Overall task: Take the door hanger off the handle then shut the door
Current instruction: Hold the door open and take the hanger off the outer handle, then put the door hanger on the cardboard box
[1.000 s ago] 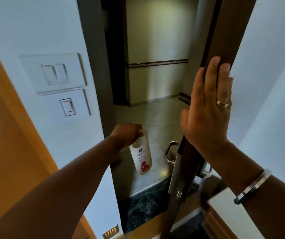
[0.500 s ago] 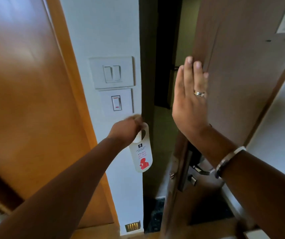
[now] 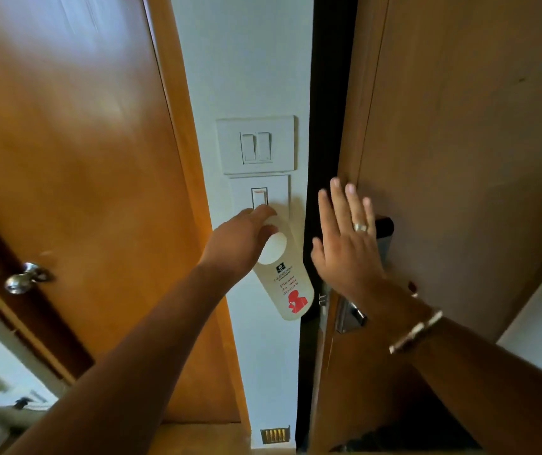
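My left hand (image 3: 241, 239) pinches the top of a white door hanger (image 3: 287, 287) with red print, which dangles in front of the white wall beside the door gap. My right hand (image 3: 348, 241) is flat with fingers spread against the inner face of the brown door (image 3: 460, 159), just above its silver lever handle (image 3: 350, 315). The door stands almost shut, with only a narrow dark gap (image 3: 323, 126) left between its edge and the frame.
Two white switch plates (image 3: 256, 144) sit on the wall strip behind the hanger. A second orange wooden door (image 3: 75, 159) with a round silver knob (image 3: 26, 277) fills the left. A small brass vent (image 3: 274, 435) lies low on the wall.
The door has swung from wide open to nearly shut under my right hand. My left hand has carried the hanger out of the doorway to in front of the wall switches.
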